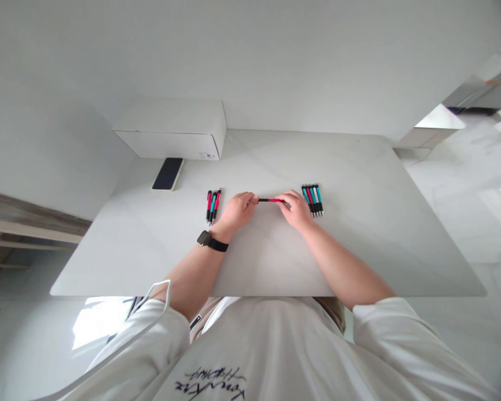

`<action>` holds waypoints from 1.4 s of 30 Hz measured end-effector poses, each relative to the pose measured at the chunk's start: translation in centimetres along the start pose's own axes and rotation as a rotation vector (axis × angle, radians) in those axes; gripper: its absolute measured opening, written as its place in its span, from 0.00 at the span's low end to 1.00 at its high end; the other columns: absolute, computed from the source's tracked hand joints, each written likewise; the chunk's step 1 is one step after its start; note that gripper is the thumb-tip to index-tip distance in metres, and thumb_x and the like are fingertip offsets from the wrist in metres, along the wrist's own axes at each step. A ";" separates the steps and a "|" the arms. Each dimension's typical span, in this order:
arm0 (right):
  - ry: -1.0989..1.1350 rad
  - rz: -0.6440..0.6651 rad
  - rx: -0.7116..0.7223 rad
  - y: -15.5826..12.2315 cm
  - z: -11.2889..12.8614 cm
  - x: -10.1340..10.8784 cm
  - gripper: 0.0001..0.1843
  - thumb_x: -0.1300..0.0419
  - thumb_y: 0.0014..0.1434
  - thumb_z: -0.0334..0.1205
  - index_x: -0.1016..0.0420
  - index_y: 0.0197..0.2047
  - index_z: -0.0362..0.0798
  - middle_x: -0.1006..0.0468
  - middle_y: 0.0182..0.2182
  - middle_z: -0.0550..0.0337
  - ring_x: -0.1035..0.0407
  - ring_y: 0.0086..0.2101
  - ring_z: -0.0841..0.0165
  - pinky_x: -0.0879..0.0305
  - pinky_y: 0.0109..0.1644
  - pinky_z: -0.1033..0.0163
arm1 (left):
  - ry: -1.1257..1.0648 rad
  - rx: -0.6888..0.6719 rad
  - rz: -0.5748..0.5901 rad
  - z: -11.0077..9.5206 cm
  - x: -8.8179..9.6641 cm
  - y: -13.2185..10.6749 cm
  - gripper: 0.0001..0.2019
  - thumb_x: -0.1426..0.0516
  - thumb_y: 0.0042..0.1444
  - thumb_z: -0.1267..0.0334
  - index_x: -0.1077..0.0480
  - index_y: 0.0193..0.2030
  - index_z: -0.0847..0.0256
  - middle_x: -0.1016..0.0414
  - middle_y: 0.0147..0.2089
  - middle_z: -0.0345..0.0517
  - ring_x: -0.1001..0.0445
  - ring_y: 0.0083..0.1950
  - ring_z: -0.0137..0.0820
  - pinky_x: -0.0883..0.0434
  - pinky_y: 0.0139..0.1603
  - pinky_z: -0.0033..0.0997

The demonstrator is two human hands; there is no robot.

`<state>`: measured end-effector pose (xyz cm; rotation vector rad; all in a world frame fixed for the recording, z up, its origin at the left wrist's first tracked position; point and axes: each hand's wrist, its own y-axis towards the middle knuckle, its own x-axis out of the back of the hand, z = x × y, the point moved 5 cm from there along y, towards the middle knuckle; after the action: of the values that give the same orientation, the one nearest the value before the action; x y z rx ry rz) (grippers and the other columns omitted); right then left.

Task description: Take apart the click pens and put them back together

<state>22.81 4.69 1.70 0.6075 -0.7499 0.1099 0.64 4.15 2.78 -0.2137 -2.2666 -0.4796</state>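
A red and black pen (270, 200) is stretched level between my two hands above the white table (359, 234). My left hand (239, 209), with a black watch on its wrist, is closed on the pen's black end. My right hand (295, 207) is closed on its red end. Three pens (212, 206), red and teal, lie side by side just left of my left hand. A row of several red, teal and white pens (313, 199) lies right beside my right hand.
A white cardboard box (175, 129) stands at the table's back left. A dark phone (168, 173) lies flat in front of it. The table's near edge runs just ahead of my chest.
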 end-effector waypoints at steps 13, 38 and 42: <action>0.024 0.006 0.003 0.1 0.0 -0.1 0.09 0.38 0.69 0.39 0.17 0.49 0.55 0.19 0.43 0.55 0.24 0.45 0.59 0.27 0.54 0.52 | 0.005 0.002 0.009 0.5 -0.6 0.1 0.09 0.47 0.71 0.58 0.27 0.44 0.55 0.22 0.42 0.47 0.24 0.41 0.37 0.30 0.44 0.37; 0.021 -0.008 -0.053 0.3 -0.7 -0.1 0.09 0.38 0.69 0.42 0.16 0.49 0.55 0.17 0.45 0.55 0.22 0.45 0.60 0.26 0.54 0.55 | -0.033 0.039 0.027 0.3 -0.3 0.7 0.12 0.48 0.71 0.59 0.25 0.47 0.57 0.19 0.45 0.48 0.24 0.44 0.36 0.30 0.45 0.34; 0.019 -0.021 -0.114 0.2 -0.8 -0.1 0.08 0.34 0.67 0.44 0.15 0.47 0.54 0.15 0.43 0.56 0.22 0.43 0.60 0.27 0.54 0.54 | -0.032 0.050 0.015 0.6 -0.2 0.8 0.10 0.46 0.69 0.61 0.24 0.47 0.58 0.19 0.45 0.48 0.23 0.45 0.38 0.30 0.46 0.35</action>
<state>23.17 5.33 1.31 0.5053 -0.7259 0.0539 0.60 5.14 2.44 -0.2149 -2.3037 -0.4141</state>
